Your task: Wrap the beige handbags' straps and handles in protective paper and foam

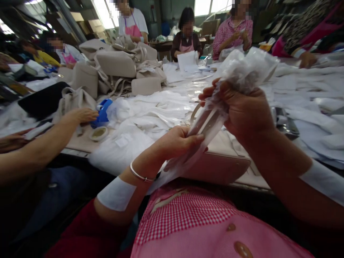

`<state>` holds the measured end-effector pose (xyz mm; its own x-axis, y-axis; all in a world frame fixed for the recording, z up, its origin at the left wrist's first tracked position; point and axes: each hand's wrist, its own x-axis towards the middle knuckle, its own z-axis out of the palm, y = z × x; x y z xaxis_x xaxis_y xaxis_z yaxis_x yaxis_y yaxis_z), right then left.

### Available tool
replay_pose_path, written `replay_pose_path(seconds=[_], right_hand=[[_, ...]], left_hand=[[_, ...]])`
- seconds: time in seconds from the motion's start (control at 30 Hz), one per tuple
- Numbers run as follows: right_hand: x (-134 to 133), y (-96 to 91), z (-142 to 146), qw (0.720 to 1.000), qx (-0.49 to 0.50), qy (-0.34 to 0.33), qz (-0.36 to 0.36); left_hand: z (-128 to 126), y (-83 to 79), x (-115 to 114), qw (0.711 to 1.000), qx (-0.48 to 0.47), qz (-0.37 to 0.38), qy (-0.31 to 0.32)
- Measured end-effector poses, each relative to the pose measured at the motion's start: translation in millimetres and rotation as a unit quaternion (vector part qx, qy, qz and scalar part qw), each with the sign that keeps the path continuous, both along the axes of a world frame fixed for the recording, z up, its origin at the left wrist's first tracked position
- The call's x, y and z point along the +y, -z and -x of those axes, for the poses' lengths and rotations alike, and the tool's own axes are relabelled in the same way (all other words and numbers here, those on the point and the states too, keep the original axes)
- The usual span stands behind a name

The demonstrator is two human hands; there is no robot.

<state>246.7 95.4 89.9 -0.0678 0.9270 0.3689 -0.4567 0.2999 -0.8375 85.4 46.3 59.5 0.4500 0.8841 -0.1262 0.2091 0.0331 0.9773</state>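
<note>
Left hand (185, 141), right hand (245, 109): both grips closed on clear plastic (211, 122) | Done: plastic bunched at top | Uncovered: right end of beige bag (219, 166), bench (75, 152) near edge

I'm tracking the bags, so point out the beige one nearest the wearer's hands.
The bag pictured just below the left hand and right hand; the other bags lie farther away, to the left.
</note>
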Motion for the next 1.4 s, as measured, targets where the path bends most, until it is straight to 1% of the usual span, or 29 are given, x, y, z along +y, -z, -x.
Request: replay_pose_path(seconds=[0.07,0.13,0.2,0.27,0.33,0.4,0.47,0.5,0.57,0.67,0.73,0.8,0.87,0.93,0.97,1.0,1.07,1.2,1.27,1.33,1.4], right_hand=[[-1,6.0,4,1.000,-0.004,-0.011,-0.005],[-6,14.5,8,1.000,-0.007,-0.019,0.006],[-9,19.7,9,1.000,-0.014,-0.024,0.013],[-7,17.8,7,0.999,-0.021,-0.029,0.007],[1,10.0,2,0.999,-0.022,-0.022,-0.012],[10,1.1,-2,0.999,-0.011,0.000,-0.041],[17,-3.3,-2,0.998,0.008,0.022,-0.067],[18,-2.9,0,0.997,0.016,0.025,-0.070],[15,2.7,6,0.999,0.019,0.010,-0.048],[5,13.3,15,1.000,0.008,-0.028,-0.008],[1,13.8,16,0.999,0.003,-0.037,0.000],[4,7.4,12,0.999,-0.006,-0.036,-0.004],[10,-2.6,5,0.999,-0.013,-0.020,-0.027],[17,-10.9,-1,0.998,-0.009,0.007,-0.064],[20,-13.1,-3,0.997,-0.005,0.016,-0.078],[21,-13.7,-3,0.996,-0.003,0.020,-0.083],[20,-10.3,0,0.998,-0.002,0.011,-0.068],[9,4.4,11,1.000,0.005,-0.013,-0.015],[5,9.1,13,1.000,0.015,-0.017,0.002],[4,8.5,10,1.000,0.020,-0.021,0.010],[6,2.7,4,1.000,0.022,-0.020,-0.007]], left_hand=[[-7,-2.3,2,0.999,-0.015,-0.006,-0.047],[-19,-5.5,9,0.994,-0.061,-0.011,-0.089],[-29,-8.4,17,0.989,-0.097,-0.027,-0.104],[-30,-10.1,22,0.988,-0.102,-0.056,-0.097],[-21,-10.5,22,0.992,-0.084,-0.073,-0.067],[-9,-10.1,18,0.997,-0.053,-0.056,-0.021],[0,-9.7,13,1.000,-0.024,-0.020,0.006],[1,-9.8,11,1.000,-0.019,-0.005,0.004],[-3,-10.5,9,0.999,-0.033,0.004,-0.032],[-17,-13.0,13,0.994,-0.069,-0.004,-0.083],[-22,-14.7,17,0.992,-0.081,-0.010,-0.099],[-20,-15.9,19,0.992,-0.088,-0.026,-0.089],[-12,-15.9,18,0.995,-0.078,-0.041,-0.042],[-2,-14.1,16,0.998,-0.044,-0.035,0.016],[2,-12.9,15,0.999,-0.020,-0.027,0.033],[5,-11.8,15,0.999,0.002,-0.021,0.036],[5,-10.7,14,0.999,0.022,-0.027,0.013],[-13,-14.7,17,0.997,-0.035,-0.035,-0.053],[-19,-16.1,19,0.995,-0.056,-0.033,-0.071],[-18,-14.6,20,0.996,-0.060,-0.049,-0.053],[-8,-10.5,19,0.997,-0.045,-0.063,-0.008]])
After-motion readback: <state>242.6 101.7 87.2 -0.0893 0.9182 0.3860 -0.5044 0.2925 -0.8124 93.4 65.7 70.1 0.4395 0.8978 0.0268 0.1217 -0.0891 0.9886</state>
